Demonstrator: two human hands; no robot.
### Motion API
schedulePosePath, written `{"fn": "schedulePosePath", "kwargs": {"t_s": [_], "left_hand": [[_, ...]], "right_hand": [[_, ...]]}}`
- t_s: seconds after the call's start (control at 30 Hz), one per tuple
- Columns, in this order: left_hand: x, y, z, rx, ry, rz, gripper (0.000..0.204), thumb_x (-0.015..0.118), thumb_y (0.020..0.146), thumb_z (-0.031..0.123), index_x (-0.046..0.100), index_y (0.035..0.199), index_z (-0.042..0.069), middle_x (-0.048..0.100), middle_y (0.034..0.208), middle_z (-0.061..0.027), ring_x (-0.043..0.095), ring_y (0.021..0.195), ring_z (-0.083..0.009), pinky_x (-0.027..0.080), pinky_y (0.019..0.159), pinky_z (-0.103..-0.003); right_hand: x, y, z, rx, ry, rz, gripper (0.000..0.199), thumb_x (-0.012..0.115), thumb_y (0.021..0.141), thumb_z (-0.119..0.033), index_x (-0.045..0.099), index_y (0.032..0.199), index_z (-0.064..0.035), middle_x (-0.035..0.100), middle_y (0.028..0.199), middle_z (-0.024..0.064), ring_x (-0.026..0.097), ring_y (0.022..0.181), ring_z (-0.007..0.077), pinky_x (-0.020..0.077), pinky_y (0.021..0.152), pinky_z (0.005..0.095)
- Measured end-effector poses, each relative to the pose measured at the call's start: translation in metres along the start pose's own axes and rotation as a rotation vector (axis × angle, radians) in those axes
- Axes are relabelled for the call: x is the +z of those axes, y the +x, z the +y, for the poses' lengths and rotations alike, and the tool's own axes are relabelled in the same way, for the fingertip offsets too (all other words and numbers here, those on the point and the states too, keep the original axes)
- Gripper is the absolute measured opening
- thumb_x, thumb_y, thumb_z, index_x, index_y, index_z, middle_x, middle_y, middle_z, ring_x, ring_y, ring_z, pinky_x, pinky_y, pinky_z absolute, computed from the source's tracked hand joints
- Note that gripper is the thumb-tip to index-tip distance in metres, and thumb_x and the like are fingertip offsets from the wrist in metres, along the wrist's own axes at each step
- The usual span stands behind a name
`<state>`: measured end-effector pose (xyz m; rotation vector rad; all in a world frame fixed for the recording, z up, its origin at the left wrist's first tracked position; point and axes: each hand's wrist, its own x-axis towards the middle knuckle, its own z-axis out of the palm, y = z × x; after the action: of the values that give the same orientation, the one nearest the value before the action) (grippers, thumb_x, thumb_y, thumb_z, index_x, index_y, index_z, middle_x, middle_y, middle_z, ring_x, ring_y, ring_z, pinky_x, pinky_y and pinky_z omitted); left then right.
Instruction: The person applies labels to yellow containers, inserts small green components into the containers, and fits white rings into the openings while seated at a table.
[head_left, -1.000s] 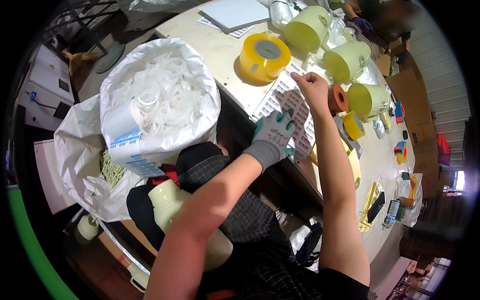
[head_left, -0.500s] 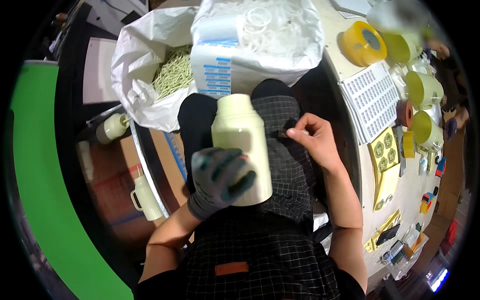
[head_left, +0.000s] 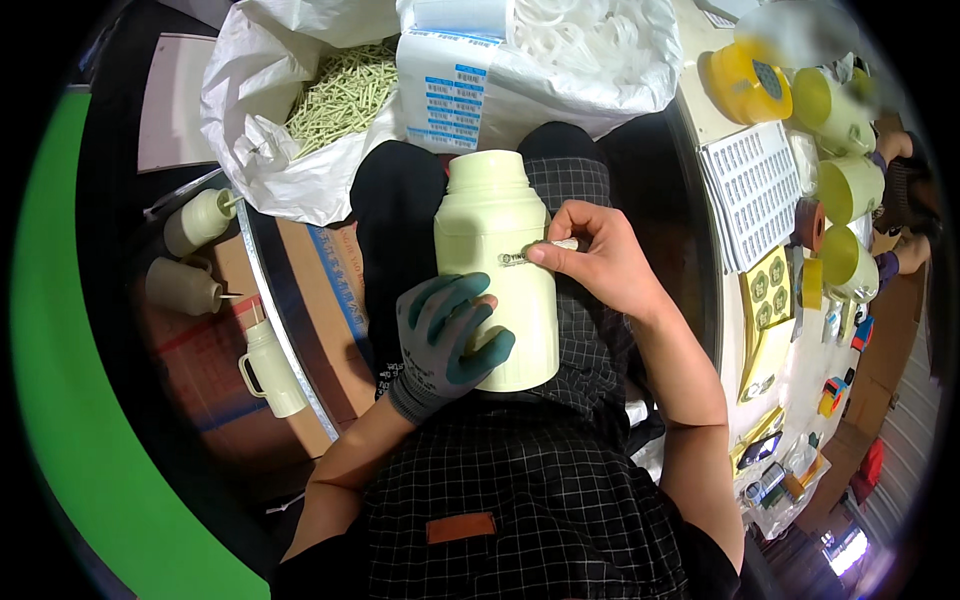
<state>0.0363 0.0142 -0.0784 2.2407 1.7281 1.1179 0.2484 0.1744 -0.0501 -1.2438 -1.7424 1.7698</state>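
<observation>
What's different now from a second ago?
The gloved left hand and bare right hand moved left, from the label sheet on the table to the flask on the lap. The left hand now rests on the flask; the right hand holds a small label against it. The flask stayed on the lap.

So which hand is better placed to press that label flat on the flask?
Probably the right hand: it is bare and at the end of the label, while the gloved left hand lies lower on the flask.

The right thumb [head_left: 558, 259] hides one end of the label [head_left: 513, 259] on the pale-green flask [head_left: 490, 220]; the gloved left hand [head_left: 445, 335] covers some flask wall. The upper edge crops the white bag [head_left: 590, 110].
</observation>
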Motion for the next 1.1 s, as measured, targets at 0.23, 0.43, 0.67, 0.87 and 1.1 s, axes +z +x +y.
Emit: {"fn": "schedulePosePath", "kwargs": {"t_s": [0.23,0.43,0.67,0.87,1.1], "left_hand": [[0.000,0.000,-0.002,0.055,0.044,-0.068,0.049,0.079,0.086,0.032,0.068,0.131,0.015,0.065,0.141,-0.0071,0.062,0.121,-0.0302,0.048,0.100,-0.047],[-0.013,0.010,0.005,-0.046,0.087,-0.254,0.049,0.071,0.089,0.032,0.069,0.134,0.012,0.064,0.145,-0.0099,0.052,0.134,-0.0339,0.038,0.113,-0.050],[-0.017,0.016,-0.009,0.032,0.004,-0.241,0.047,0.075,0.090,0.021,0.068,0.136,0.010,0.062,0.147,-0.0151,0.056,0.132,-0.0385,0.038,0.112,-0.055],[-0.021,0.082,-0.036,-0.238,-0.129,-0.018,0.053,0.071,0.097,0.004,0.057,0.148,0.000,0.063,0.147,-0.0156,0.063,0.119,-0.0258,0.051,0.100,-0.036],[0.014,0.153,-0.116,-0.464,-0.472,-0.636,0.042,0.071,0.105,0.027,0.067,0.133,-0.004,0.073,0.110,-0.0076,0.063,0.098,-0.0137,0.051,0.090,-0.030]], "right_hand": [[0.003,0.004,0.003,-0.023,-0.073,0.029,0.037,0.091,0.087,-0.031,0.065,0.082,-0.0043,0.066,0.071,0.0023,0.058,0.066,0.0085,0.0475,0.063,0.0289],[-0.013,0.003,0.008,0.027,-0.605,0.279,0.045,0.092,0.083,-0.042,0.065,0.081,-0.0061,0.063,0.064,0.0071,0.060,0.057,0.0217,0.0486,0.060,0.0326],[-0.009,-0.038,0.003,-0.162,-0.515,0.570,0.046,0.096,0.077,-0.026,0.069,0.109,-0.0064,0.066,0.099,0.0087,0.070,0.091,0.0281,0.0568,0.082,0.0369],[-0.121,-0.251,0.111,0.230,-0.756,1.516,0.043,0.090,0.082,-0.016,0.068,0.117,-0.0056,0.066,0.115,0.0132,0.067,0.098,0.0313,0.0551,0.083,0.0404],[-0.066,-0.376,0.200,0.608,-1.086,1.212,0.087,0.091,0.078,-0.053,0.059,0.145,-0.0060,0.059,0.155,0.0146,0.067,0.124,0.0390,0.0565,0.101,0.0459]]}}
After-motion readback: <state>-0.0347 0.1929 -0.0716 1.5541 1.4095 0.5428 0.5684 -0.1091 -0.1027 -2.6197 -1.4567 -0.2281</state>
